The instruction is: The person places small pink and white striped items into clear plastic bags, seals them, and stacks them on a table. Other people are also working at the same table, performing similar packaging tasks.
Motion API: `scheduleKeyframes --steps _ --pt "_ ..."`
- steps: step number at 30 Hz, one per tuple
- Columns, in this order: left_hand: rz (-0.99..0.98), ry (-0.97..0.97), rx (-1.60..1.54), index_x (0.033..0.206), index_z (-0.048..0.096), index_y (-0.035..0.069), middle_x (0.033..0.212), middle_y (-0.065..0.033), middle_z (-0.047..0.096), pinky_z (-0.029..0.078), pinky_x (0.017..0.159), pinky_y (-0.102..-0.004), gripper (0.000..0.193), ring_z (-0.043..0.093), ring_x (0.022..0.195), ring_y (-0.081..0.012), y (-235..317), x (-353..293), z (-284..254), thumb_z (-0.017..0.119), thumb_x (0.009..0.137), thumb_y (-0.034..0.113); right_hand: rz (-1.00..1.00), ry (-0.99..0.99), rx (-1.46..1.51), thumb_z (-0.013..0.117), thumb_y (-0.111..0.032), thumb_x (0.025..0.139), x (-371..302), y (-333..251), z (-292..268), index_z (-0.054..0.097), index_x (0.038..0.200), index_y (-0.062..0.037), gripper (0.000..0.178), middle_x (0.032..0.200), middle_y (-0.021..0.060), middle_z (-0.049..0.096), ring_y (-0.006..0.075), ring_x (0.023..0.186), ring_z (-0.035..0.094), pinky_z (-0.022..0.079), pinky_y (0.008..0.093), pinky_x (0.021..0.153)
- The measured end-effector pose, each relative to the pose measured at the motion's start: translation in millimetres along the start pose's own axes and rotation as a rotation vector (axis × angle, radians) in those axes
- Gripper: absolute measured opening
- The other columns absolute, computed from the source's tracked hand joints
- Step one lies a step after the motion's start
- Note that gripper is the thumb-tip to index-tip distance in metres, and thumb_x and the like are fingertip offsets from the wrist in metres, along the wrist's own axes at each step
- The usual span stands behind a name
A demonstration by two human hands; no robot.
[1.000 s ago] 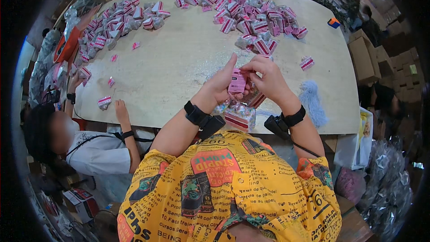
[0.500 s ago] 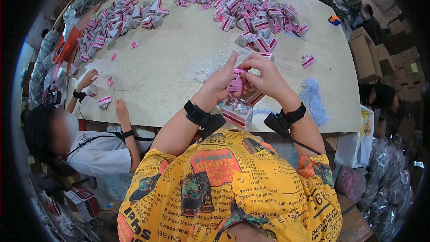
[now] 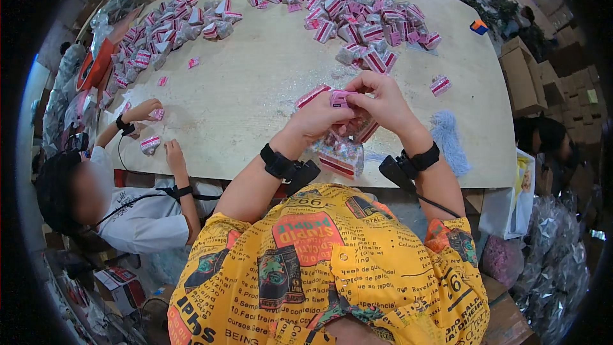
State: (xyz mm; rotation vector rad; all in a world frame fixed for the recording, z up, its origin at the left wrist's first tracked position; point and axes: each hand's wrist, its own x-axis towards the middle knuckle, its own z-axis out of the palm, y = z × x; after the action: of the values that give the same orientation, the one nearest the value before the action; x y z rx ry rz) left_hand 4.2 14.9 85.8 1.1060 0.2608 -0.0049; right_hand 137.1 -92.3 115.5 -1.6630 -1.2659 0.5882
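Over the near middle of the table, my left hand (image 3: 316,118) and my right hand (image 3: 383,102) meet at a small pink card (image 3: 340,97). Both hands are closed on it, the right one with thumb and forefinger pinched at its edge. Under my hands lies a clear packet (image 3: 336,158) of small shiny bits with a white and dark pink band. Another banded packet (image 3: 313,96) shows just beyond my left fingers. My palms hide part of what lies between them. Straps with small dark devices circle both wrists.
Heaped packets (image 3: 370,25) cover the far right of the table, and a second heap (image 3: 159,35) the far left. Pale blue strings (image 3: 450,144) lie to my right, near a single packet (image 3: 440,85). At left, a co-worker's hand (image 3: 143,112) holds a small pink piece.
My left thumb has come down from pointing up and folded onto the pink card, which now tilts flatter. The co-worker's far hand has moved right to a pink piece.
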Motion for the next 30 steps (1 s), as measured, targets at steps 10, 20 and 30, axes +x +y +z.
scheduleKeyframes --steps 10,20,30 --pt "0.108 0.128 0.07 0.084 0.057 0.003 0.071 0.0008 0.054 0.035 0.045 -0.0197 0.01 0.047 0.056 -0.0049 -5.1 2.0 14.1 0.058 0.074 0.004 0.092 0.087 0.076 0.062 -0.018 0.07 -3.4 12.1 14.5 0.059 0.082 -0.0003 0.021 0.083 0.0087 0.056 0.0199 0.08 0.055 0.043 0.0314 0.073" --pt "0.067 0.092 -0.031 0.092 0.058 0.003 0.077 -0.0011 0.057 0.034 0.044 -0.0179 0.013 0.048 0.058 -0.005 -19.7 10.1 8.0 0.054 0.08 0.006 0.226 0.001 0.147 0.058 -0.013 0.071 4.0 20.4 9.7 0.057 0.083 0.0012 0.018 0.08 0.0094 0.057 0.0181 0.075 0.055 0.044 0.0307 0.068" --pt "-0.014 0.041 -0.17 0.096 0.058 -0.004 0.076 -0.009 0.061 0.037 0.043 -0.0171 0.016 0.052 0.056 -0.0073 -2.5 -6.4 1.3 0.055 0.086 0.009 0.072 0.17 0.315 0.063 -0.01 0.077 -17.4 19.8 -28.7 0.06 0.092 0.0002 0.018 0.083 0.0049 0.06 0.0097 0.075 0.055 0.045 0.0239 0.07"
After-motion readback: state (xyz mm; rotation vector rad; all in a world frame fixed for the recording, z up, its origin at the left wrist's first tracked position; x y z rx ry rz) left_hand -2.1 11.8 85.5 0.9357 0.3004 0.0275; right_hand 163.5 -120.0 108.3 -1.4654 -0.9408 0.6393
